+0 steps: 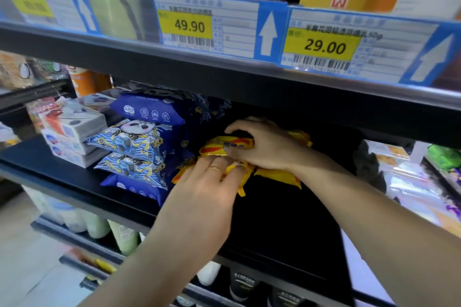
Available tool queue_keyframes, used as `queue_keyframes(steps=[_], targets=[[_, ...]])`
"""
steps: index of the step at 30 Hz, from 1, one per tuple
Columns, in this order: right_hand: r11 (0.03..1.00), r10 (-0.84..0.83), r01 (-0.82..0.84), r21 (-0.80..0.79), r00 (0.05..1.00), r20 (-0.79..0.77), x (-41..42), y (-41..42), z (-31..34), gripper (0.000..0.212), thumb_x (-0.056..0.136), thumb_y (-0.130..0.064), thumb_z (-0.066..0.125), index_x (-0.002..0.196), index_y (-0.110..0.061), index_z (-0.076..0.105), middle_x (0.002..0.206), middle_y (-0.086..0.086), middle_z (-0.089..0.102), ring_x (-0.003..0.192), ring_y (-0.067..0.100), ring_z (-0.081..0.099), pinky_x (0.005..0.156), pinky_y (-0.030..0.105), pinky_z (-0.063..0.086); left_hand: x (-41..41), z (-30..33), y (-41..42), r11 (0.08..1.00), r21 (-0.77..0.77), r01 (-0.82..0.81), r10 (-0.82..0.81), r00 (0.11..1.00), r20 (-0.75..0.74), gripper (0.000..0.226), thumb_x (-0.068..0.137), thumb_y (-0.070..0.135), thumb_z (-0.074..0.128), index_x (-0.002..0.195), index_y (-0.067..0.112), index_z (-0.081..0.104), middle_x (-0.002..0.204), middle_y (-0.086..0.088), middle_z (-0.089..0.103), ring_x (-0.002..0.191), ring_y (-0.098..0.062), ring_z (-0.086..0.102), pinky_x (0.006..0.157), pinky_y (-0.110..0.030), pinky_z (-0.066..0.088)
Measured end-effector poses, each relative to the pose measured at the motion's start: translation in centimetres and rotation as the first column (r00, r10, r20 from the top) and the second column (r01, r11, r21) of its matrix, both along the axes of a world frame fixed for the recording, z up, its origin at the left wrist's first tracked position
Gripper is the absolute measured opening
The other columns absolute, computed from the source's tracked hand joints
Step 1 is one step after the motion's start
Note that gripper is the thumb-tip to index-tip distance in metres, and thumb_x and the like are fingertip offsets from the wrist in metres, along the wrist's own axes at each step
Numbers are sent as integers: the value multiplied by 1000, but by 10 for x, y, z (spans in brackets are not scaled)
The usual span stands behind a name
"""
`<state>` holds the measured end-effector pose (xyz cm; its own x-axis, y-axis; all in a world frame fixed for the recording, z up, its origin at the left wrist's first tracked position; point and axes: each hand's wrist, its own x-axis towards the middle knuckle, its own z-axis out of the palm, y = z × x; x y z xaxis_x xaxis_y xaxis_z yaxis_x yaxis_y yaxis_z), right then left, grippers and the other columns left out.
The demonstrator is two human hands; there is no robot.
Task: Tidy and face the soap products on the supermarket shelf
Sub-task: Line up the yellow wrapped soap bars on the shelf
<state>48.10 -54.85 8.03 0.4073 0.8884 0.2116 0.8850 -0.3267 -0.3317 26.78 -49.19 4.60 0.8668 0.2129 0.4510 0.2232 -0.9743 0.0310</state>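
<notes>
- Your right hand curled over the upper yellow soap pack, gripping it on the dark shelf.
- Your left hand lay with fingers fairly straight on the lower yellow packs; whether it pinched a wrapper was unclear.
- Blue panda packs stood stacked just left of them.

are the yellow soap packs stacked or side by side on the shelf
Stacked: one yellow-and-red wrapped soap pack, gripped by the right hand, lies on top of other yellow packs under the left hand.
</notes>
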Motion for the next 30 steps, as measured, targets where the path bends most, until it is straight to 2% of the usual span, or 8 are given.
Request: queue_keyframes(steps=[3,8,12,17,20,24,27,30], targets=[[999,-25,25,-42,1000,18,-9,11,-4,48,88,-53,68,134,-48,54,142,-14,57,133,16,49,111,40,43,-13,-13,12,997,63,-44,49,997,-67,63,66,-5,59,128,2,70,126,-23,69,114,-44,67,89,-53,61],[996,-51,50,-71,999,-6,-20,14,-4,43,88,-42,71,128,-48,56,135,-8,62,125,20,53,103,42,49,-14,-20,22,997,60,-44,50,994,-96,74,46,-17,83,118,1,76,112,-21,75,99,-42,74,75,-48,65],[998,-52,52,-24,999,-7,-22,5,-1,31,96,-38,66,126,-44,61,135,-10,62,128,18,50,104,39,46,-14,-10,25,994,105,-36,45,996,-83,60,50,-12,69,107,4,79,95,-17,76,77,-40,71,57,-47,62],[984,-116,111,136,993,25,-18,-32,11,26,98,-36,66,124,-41,64,133,-11,65,124,17,58,105,39,48,-11,-3,30,990,138,-39,55,992,-112,62,60,-14,74,116,11,77,107,-10,76,90,-35,70,71,-44,62],[969,-174,179,169,984,-44,-6,-64,16,25,99,-38,66,123,-46,63,130,-15,66,116,10,62,100,32,50,-11,-5,33,992,123,-20,27,998,-55,68,42,-19,87,105,6,81,94,-13,77,76,-36,71,58,-44,62],[960,-190,212,184,973,-131,10,-95,8,27,96,-29,71,117,-46,66,122,-20,66,111,1,60,90,15,43,-12,-2,22,996,82,30,-37,996,86,67,44,-15,91,107,6,81,93,-11,77,75,-35,72,54,-41,60],[958,-165,211,194,959,-229,15,-102,-8,30,93,-24,76,107,-49,67,118,-22,68,109,-10,60,88,5,41,-5,5,-1,988,108,114,-133,972,193,60,54,-6,84,112,6,81,102,-10,79,84,-32,75,62,-39,62],[964,-168,211,159,954,-247,21,-103,-20,33,91,-23,77,104,-52,67,118,-20,68,107,-7,63,80,2,46,14,0,-27,966,148,210,-236,952,195,45,67,-2,77,111,9,81,101,-9,79,87,-28,76,70,-38,63]])
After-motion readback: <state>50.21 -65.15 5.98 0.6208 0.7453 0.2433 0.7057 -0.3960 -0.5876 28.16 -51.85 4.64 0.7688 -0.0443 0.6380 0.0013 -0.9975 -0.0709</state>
